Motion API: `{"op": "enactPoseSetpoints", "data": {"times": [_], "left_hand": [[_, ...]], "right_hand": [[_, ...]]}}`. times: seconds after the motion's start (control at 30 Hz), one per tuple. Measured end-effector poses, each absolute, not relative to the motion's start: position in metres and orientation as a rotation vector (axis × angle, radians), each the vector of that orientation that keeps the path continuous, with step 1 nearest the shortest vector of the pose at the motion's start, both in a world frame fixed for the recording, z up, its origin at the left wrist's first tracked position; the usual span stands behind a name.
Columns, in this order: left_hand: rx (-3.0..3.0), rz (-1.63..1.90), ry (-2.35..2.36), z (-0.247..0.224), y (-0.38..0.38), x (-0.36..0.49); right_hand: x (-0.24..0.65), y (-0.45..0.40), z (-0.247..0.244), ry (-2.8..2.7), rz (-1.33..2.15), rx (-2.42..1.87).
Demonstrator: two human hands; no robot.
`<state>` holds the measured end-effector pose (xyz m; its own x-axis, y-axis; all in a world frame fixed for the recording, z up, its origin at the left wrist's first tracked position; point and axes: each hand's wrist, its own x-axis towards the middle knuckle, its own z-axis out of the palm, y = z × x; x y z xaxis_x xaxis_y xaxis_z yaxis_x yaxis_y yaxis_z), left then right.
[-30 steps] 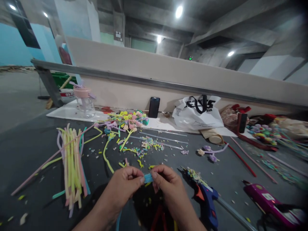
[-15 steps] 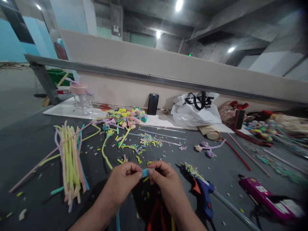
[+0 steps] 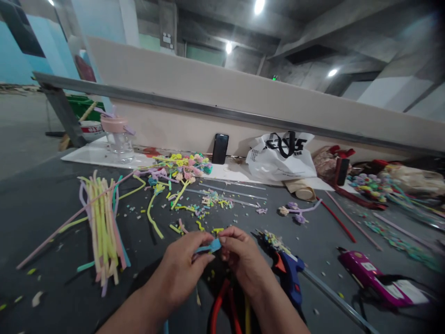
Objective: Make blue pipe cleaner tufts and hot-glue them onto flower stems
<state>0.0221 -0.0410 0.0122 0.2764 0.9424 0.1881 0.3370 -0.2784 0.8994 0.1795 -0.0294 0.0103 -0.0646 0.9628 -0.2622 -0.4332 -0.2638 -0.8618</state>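
Between my two hands is a short blue fuzzy piece (image 3: 215,245), which looks like pipe cleaner. My left hand (image 3: 181,262) pinches its left part between thumb and fingers. At its right end, the thumb and fingertips of my right hand (image 3: 239,253) are closed on it. Red-handled pliers (image 3: 219,304) lie below my right hand, partly covered by it. A blue glue gun (image 3: 294,278) with an orange trigger rests to the right, its nozzle among small cut bits. A bundle of pastel pipe cleaners (image 3: 102,222) lies to the left.
Pipe-cleaner flowers (image 3: 187,167) are piled at the back, near a standing phone (image 3: 220,148). A clear bottle (image 3: 118,144) stands back left, a white bag (image 3: 281,160) back right. A purple tool (image 3: 371,273) lies at right. Small clippings (image 3: 215,200) are scattered across the dark table.
My left hand has turned and now holds the blue piece further along, with a strand showing between its fingers. My right fingers have curled in more. The view has shifted slightly.
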Motion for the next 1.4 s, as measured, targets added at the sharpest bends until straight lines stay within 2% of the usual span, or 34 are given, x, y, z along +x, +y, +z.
{"op": "enactPoseSetpoints", "data": {"times": [0.3, 0.77, 0.9, 1.03, 1.4], "left_hand": [[2.274, 1.021, 1.120, 0.007, -0.044, 0.018], [2.381, 1.061, 1.167, 0.004, -0.043, 0.017], [2.158, 1.026, 1.319, 0.010, -0.038, 0.017], [1.800, 0.985, 1.433, 0.016, -0.033, 0.017], [1.220, 0.963, 1.240, 0.022, -0.030, 0.021]], "right_hand": [[0.179, -0.030, 0.013, -0.707, 1.680, -1.051], [0.175, -0.032, 0.011, -0.688, 1.724, -1.052], [0.173, -0.033, 0.008, -0.755, 1.708, -0.995], [0.172, -0.033, 0.004, -0.915, 1.547, -1.040], [0.170, -0.033, 0.008, -1.071, 1.380, -1.142]]}}
